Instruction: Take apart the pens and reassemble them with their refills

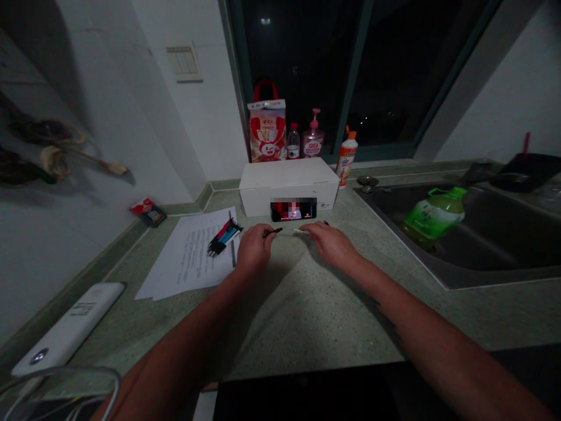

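Over the green speckled counter (298, 316), my left hand (255, 248) is closed on a dark pen part (272, 232) that points right. Facing it, my right hand (329, 241) pinches a thin, light pen piece (298, 230) whose tip points left. A small gap shows between the two pieces. Just behind the hands, a phone (293, 210) with a lit screen leans on a white box (287, 178). Left of my left hand, a bunch of pens (224, 237) in black, red and blue lies on printed paper sheets (186, 257).
A sink (495, 234) holding a green jug (436, 215) is at the right. Behind the box stand a red bag (267, 131), a small bottle (293, 143), a pink pump bottle (312, 140) and an orange-capped bottle (346, 156). A white power strip (72, 327) lies front left.
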Motion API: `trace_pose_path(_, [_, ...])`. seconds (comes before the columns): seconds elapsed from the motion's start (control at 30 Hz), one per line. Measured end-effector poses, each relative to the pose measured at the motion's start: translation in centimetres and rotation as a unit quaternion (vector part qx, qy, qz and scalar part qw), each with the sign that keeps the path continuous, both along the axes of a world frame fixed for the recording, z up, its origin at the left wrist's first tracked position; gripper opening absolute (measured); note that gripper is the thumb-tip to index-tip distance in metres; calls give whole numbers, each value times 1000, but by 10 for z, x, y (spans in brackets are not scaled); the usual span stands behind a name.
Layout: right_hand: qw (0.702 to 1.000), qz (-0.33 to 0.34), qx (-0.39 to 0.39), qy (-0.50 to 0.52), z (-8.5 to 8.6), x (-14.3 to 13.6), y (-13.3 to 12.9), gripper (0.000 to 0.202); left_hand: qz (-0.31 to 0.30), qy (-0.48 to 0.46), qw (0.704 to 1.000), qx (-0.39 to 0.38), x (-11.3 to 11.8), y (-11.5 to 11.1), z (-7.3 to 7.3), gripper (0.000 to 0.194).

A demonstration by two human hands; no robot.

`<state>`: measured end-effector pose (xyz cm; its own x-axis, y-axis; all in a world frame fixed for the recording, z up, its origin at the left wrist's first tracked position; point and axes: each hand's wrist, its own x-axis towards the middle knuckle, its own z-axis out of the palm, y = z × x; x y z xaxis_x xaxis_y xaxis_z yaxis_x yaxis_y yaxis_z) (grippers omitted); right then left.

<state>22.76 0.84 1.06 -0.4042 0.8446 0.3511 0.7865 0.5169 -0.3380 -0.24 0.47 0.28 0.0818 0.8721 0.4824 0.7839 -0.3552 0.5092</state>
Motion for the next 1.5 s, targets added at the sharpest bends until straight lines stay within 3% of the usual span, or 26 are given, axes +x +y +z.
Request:
trace_pose_path(0.2, [1000,14,7,9,-2,0,0,38,13,13,1000,-2,-1,1,0,9])
trace_pose_path(0.6, [998,22,4,-54,1,-3,-5,38,-65,102,993,-8,2,-1,2,12])
trace_pose_path(0.8, [997,78,-3,-18,-4,-6,-5,35,-94,-10,994,-59,5,-2,-7,11])
trace_pose_path(1.0, [995,90,-25,23,-8,-8,-4,28,-117,-143,971,-154,8,-3,-6,13])
trace_pose_path(1.2, [996,68,-58,28,-5,-12,-7,22,-113,-138,977,-120,9,-3,-7,9])
trace_pose_path(1.5, [991,75,-90,69,-7,-15,-8,22,-128,-141,972,-134,10,-5,-6,7])
